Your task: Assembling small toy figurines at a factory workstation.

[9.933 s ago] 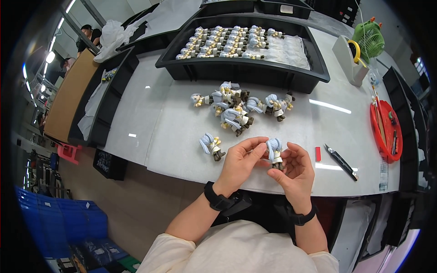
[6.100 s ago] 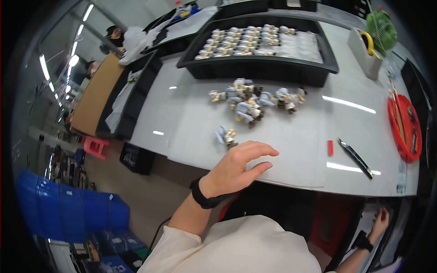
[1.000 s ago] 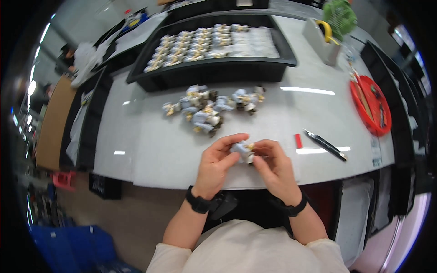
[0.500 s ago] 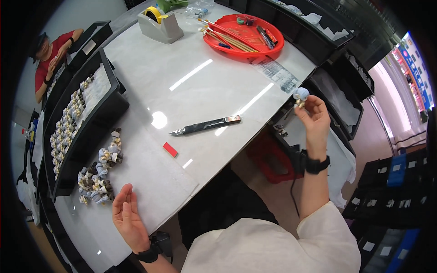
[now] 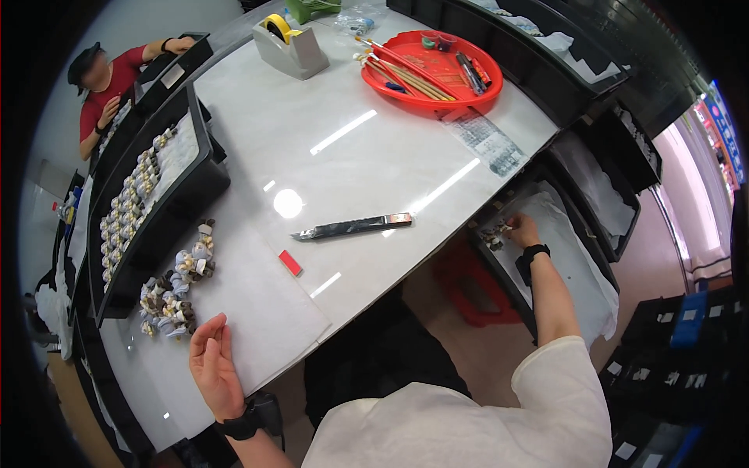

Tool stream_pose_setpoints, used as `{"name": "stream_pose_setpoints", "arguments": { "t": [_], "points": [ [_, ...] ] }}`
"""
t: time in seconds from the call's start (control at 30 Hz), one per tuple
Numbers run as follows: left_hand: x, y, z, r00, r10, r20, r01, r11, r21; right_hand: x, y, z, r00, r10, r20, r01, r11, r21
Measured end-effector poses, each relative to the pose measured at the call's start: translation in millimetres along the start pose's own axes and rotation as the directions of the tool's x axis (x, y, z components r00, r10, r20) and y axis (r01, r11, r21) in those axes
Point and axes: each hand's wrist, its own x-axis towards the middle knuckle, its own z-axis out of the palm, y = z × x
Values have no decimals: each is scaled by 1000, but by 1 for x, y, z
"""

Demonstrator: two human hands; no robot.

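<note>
Touching figurines (image 5: 493, 236), apparently: right grip (image 5: 524, 231) curled; left grip (image 5: 214, 365) loosely cupped.

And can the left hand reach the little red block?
Probably yes. The left hand looks empty and fairly near the red block, and nothing seems to stand on the white sheet between them.

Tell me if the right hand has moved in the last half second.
Yes: judged against the paper-lined tray, the right hand has moved down, closer to the figurines inside.
</note>
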Motion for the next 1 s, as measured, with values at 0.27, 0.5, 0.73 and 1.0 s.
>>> {"name": "stream_pose_setpoints", "arguments": {
  "t": [0.27,0.5,0.73,1.0],
  "points": [
    [2,0,9,993,-106,47,95,978,185,18,89,-10,942,-328,-65,323,943,-87],
    [-22,86,14,922,-39,386,-254,692,675,-79,-97,-73,976,-95,-197,188,826,532],
    [36,91,-50,987,142,79,-85,33,996,-175,-241,-70,853,-517,-80,380,507,774],
    [39,70,-59,961,262,88,-151,231,961,-246,-341,2,585,-790,182,202,360,911]
  ]
}}
